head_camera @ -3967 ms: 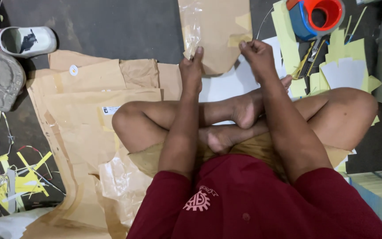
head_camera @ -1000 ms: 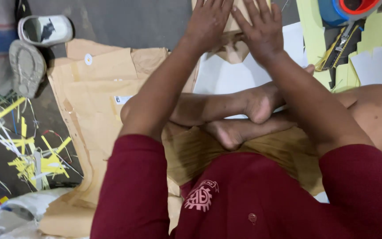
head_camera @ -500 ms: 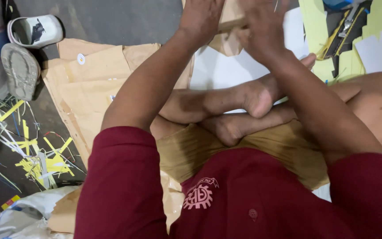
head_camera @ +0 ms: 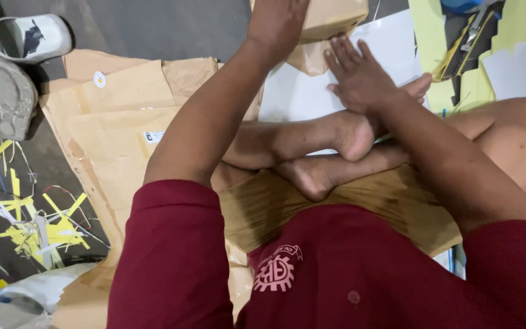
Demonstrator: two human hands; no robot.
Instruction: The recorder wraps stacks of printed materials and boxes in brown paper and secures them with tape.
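Right hand (head_camera: 360, 79) lowered, flat on white sheet (head_camera: 299, 91).

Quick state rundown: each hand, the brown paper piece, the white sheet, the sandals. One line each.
left hand: palm down, pressing on the brown paper piece
right hand: open, fingers spread, flat on the white sheet
brown paper piece: folded, creased, held under the left hand
white sheet: flat on the floor, partly covered by feet
sandals: off the feet, one upright, one sole up
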